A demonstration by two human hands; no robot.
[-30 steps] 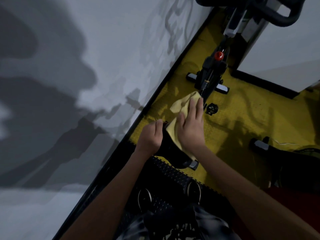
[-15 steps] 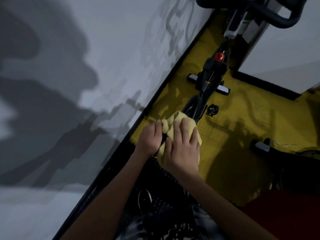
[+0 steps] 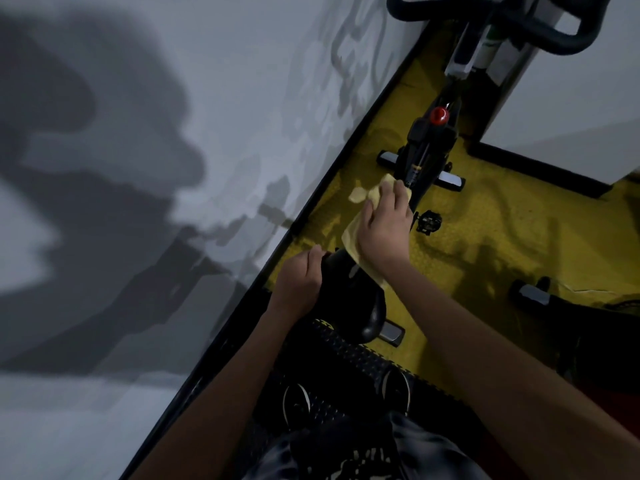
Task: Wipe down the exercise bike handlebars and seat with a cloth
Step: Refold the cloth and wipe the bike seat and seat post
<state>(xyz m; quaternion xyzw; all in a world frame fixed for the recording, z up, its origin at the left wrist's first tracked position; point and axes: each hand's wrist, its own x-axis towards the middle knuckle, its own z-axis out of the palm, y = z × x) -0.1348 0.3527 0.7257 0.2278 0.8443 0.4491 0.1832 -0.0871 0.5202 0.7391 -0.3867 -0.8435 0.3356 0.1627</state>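
**Cloth on the nose of the saddle**

We see the right hand laid flat on the yellow cloth, fingers spread forward, pressing it onto the narrow front end of the black seat. The cloth trails back under the wrist along the seat's right edge. The left hand curls its fingers round the seat's left side, gripping it. The handlebars sit at the top of the view, well apart from both hands. Below the seat stand two dark shoes on a black studded mat beside the yellow floor.
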